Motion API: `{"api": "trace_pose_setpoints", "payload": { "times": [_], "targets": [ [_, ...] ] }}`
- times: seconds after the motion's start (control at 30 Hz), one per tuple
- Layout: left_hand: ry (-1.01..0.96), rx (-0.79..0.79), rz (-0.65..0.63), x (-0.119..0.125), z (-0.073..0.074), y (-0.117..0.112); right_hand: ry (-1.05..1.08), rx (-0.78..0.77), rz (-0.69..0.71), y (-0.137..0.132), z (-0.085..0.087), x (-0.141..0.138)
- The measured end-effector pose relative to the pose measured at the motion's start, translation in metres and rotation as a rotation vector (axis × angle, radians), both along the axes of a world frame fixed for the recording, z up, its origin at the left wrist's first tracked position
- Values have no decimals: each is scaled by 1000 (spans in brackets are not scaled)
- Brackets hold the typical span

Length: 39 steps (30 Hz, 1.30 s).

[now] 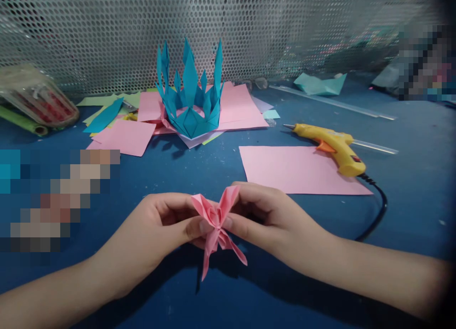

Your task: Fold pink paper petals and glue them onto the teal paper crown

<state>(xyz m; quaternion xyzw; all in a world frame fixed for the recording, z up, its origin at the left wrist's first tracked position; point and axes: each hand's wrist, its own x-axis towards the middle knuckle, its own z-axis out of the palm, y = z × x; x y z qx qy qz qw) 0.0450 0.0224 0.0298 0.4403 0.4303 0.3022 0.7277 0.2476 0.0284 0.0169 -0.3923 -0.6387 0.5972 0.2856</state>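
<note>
A folded pink origami flower (215, 217) with several pointed petals is held up over the blue table, low in the middle of the head view. My left hand (171, 222) pinches it from the left, thumb at its centre. From the right, my right hand (263, 215) pinches it too, its thumb close to the other one. The fingertips behind the paper are hidden. Beyond my right hand lies a flat pink sheet (285, 170), and a yellow glue gun (320, 134) rests partly over its right edge.
A blue folded-paper crown (192, 115) stands on pink sheets (245, 108) at the back, before a perforated metal screen (249, 34). Further left are paper scraps (124, 134) and a clear plastic box (42, 98). Clear glue sticks (335, 101) and a pale green paper piece (318, 84) lie at back right.
</note>
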Motion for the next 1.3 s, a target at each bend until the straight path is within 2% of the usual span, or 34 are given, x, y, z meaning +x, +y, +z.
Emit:
{"api": "trace_pose_setpoints", "payload": {
  "times": [0.13,0.23,0.57,0.7,0.83,1.03,1.3],
  "targets": [
    [48,42,-4,2,6,-1,25,-8,-16,0,-1,-2],
    [80,47,41,4,9,-1,21,-18,-38,0,1,-4],
    [156,77,130,-1,2,-4,-26,128,6,-7,6,0],
    [132,150,152,4,6,-4,-36,121,-66,-6,5,-1],
    [224,199,160,3,8,-4,-5,146,-96,-5,3,-2],
    [284,231,163,3,9,-6,50,94,-98,-5,3,-4],
    [190,161,196,3,6,-2,-13,36,-106,-4,4,-3]
  ]
}}
